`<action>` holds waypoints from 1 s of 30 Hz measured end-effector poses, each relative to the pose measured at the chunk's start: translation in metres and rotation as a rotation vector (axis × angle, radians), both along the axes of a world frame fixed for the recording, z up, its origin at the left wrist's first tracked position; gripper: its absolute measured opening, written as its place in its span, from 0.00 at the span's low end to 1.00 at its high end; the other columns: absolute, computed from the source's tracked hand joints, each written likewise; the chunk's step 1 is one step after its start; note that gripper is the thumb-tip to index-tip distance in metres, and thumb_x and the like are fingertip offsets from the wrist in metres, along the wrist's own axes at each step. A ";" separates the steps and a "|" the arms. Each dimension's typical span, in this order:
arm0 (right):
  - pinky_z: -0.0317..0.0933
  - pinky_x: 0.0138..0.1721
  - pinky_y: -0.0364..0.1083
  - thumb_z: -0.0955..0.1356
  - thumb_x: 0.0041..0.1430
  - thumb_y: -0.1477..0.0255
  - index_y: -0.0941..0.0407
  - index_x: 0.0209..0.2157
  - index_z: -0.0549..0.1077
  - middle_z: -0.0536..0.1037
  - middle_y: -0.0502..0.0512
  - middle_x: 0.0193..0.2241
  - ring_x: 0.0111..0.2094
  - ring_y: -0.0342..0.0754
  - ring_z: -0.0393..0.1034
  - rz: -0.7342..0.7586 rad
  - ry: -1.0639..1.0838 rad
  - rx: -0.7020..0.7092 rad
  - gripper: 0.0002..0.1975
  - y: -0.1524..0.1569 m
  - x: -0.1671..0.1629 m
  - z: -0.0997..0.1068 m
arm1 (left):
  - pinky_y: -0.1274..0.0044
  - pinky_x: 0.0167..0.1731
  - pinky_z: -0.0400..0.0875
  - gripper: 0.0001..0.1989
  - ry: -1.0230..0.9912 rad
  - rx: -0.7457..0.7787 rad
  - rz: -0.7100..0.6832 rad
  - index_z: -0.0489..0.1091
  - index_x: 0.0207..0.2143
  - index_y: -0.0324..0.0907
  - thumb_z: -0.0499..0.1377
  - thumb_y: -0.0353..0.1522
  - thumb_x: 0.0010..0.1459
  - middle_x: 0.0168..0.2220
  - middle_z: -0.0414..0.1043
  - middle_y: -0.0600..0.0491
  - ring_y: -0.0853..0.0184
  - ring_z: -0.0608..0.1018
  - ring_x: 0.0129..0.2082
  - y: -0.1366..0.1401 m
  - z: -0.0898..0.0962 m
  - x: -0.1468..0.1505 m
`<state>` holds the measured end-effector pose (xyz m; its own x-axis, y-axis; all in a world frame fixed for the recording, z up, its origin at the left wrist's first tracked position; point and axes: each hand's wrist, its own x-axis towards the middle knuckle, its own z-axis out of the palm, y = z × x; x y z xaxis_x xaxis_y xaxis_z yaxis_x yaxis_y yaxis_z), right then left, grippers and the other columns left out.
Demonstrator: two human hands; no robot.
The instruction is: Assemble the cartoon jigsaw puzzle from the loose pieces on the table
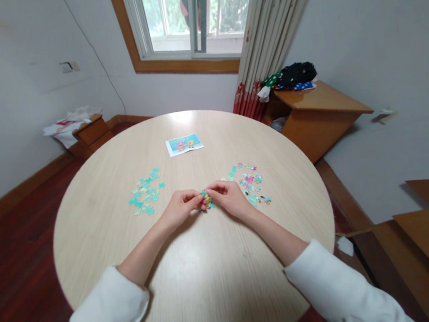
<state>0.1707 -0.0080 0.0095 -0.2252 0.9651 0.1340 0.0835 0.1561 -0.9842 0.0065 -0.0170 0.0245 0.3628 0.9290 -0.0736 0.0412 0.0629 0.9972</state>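
At the middle of the table my left hand (184, 204) and my right hand (228, 196) meet, fingertips pinched on small jigsaw puzzle pieces (205, 196) in teal and yellow. A few more pieces (212, 206) show just under the fingers, partly hidden. Left of my left hand lies a loose spread of teal and pale green puzzle pieces (145, 192). Beyond and right of my right hand is another spread of puzzle pieces (252, 179), with pink, teal and dark bits among them. Which piece each hand grips is too small to tell.
A picture card (184, 144) with a cartoon print lies toward the far side of the round wooden table (210, 278). Behind it are a window and a curtain (263, 35). A wooden cabinet (319, 105) with cloths on top stands at the right.
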 end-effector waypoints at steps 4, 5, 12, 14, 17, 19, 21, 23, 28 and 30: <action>0.62 0.31 0.44 0.69 0.49 0.64 0.59 0.28 0.75 0.77 0.53 0.25 0.27 0.42 0.69 0.051 0.000 -0.010 0.11 0.000 0.000 -0.001 | 0.76 0.29 0.66 0.13 0.092 0.088 0.037 0.71 0.21 0.37 0.60 0.39 0.46 0.20 0.71 0.52 0.70 0.71 0.23 0.000 0.004 0.001; 0.62 0.32 0.44 0.69 0.49 0.65 0.59 0.28 0.76 0.77 0.53 0.26 0.27 0.42 0.69 0.061 -0.003 -0.009 0.11 0.001 0.001 -0.002 | 0.77 0.28 0.65 0.13 0.111 0.100 0.055 0.70 0.21 0.37 0.60 0.39 0.46 0.19 0.70 0.53 0.70 0.70 0.22 0.000 0.005 0.001; 0.63 0.34 0.44 0.66 0.51 0.67 0.59 0.34 0.77 0.78 0.54 0.27 0.29 0.43 0.69 -0.020 -0.027 -0.019 0.12 0.003 0.003 -0.004 | 0.79 0.21 0.56 0.12 0.190 0.118 0.137 0.68 0.19 0.38 0.58 0.38 0.46 0.14 0.62 0.58 0.74 0.63 0.17 0.002 0.006 -0.003; 0.63 0.34 0.44 0.66 0.51 0.67 0.59 0.33 0.77 0.78 0.54 0.26 0.29 0.43 0.69 -0.027 -0.041 -0.022 0.12 0.004 0.004 -0.004 | 0.79 0.21 0.56 0.12 0.210 0.116 0.146 0.68 0.19 0.38 0.57 0.39 0.46 0.15 0.63 0.57 0.73 0.62 0.17 0.003 0.004 -0.004; 0.63 0.34 0.44 0.66 0.51 0.68 0.59 0.33 0.77 0.78 0.55 0.27 0.29 0.43 0.69 -0.025 -0.059 -0.014 0.12 0.003 0.004 -0.003 | 0.78 0.23 0.57 0.12 0.279 0.174 0.179 0.69 0.19 0.38 0.57 0.39 0.45 0.17 0.65 0.56 0.72 0.64 0.20 0.005 -0.001 -0.006; 0.62 0.33 0.44 0.66 0.51 0.68 0.59 0.33 0.77 0.78 0.55 0.27 0.29 0.43 0.69 -0.026 -0.070 -0.008 0.12 0.003 0.005 -0.003 | 0.78 0.24 0.57 0.13 0.355 0.216 0.205 0.69 0.19 0.38 0.56 0.39 0.46 0.17 0.66 0.56 0.72 0.64 0.20 0.006 -0.004 -0.007; 0.62 0.33 0.44 0.65 0.52 0.68 0.59 0.33 0.77 0.78 0.55 0.27 0.29 0.43 0.69 -0.026 -0.082 -0.002 0.12 0.003 0.005 -0.003 | 0.78 0.24 0.56 0.13 0.416 0.230 0.209 0.70 0.19 0.38 0.56 0.39 0.46 0.17 0.66 0.55 0.71 0.64 0.20 0.006 -0.007 -0.007; 0.62 0.32 0.44 0.65 0.52 0.68 0.59 0.33 0.77 0.78 0.54 0.27 0.28 0.43 0.69 -0.023 -0.100 0.007 0.12 0.004 0.005 -0.004 | 0.78 0.24 0.57 0.13 0.445 0.223 0.194 0.69 0.18 0.38 0.55 0.38 0.46 0.17 0.66 0.55 0.71 0.65 0.20 0.006 -0.008 -0.007; 0.62 0.32 0.43 0.64 0.53 0.72 0.59 0.32 0.77 0.78 0.54 0.28 0.29 0.43 0.69 -0.008 -0.233 0.099 0.10 0.002 0.005 -0.005 | 0.77 0.25 0.58 0.12 0.505 0.210 0.188 0.69 0.17 0.38 0.55 0.36 0.46 0.17 0.66 0.55 0.70 0.66 0.21 0.005 -0.010 -0.004; 0.61 0.32 0.43 0.64 0.53 0.74 0.59 0.31 0.77 0.78 0.54 0.28 0.28 0.42 0.68 -0.003 -0.326 0.155 0.09 0.000 0.005 -0.003 | 0.77 0.25 0.58 0.12 0.527 0.204 0.191 0.69 0.16 0.38 0.55 0.36 0.47 0.16 0.66 0.55 0.69 0.66 0.22 0.005 -0.010 -0.004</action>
